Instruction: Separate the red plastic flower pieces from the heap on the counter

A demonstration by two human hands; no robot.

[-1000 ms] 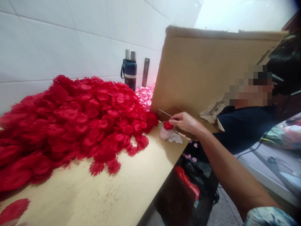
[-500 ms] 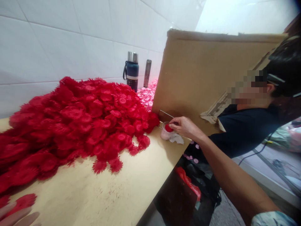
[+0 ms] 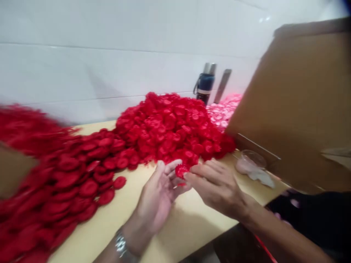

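Observation:
My left hand (image 3: 159, 193), with a watch on its wrist, and my right hand (image 3: 216, 186) meet over the front of the wooden table (image 3: 117, 223). Between their fingertips is one small red plastic flower piece (image 3: 181, 171), with both hands pinching it. My left palm is turned up and my right hand is palm down. A large heap of the same red flower pieces (image 3: 164, 128) lies just behind the hands and spreads to the left. The frame is blurred by motion.
A clear plastic cup (image 3: 251, 160) with white tissue stands to the right of my hands. A big cardboard sheet (image 3: 301, 106) leans at the right. A blue flask (image 3: 205, 83) and pink flower pieces (image 3: 223, 111) sit by the white tiled wall. A person's dark clothing (image 3: 323, 215) is at the lower right.
The view swung left. My right hand left the cup with the red piece and came to the table's middle. My left hand rose to meet it.

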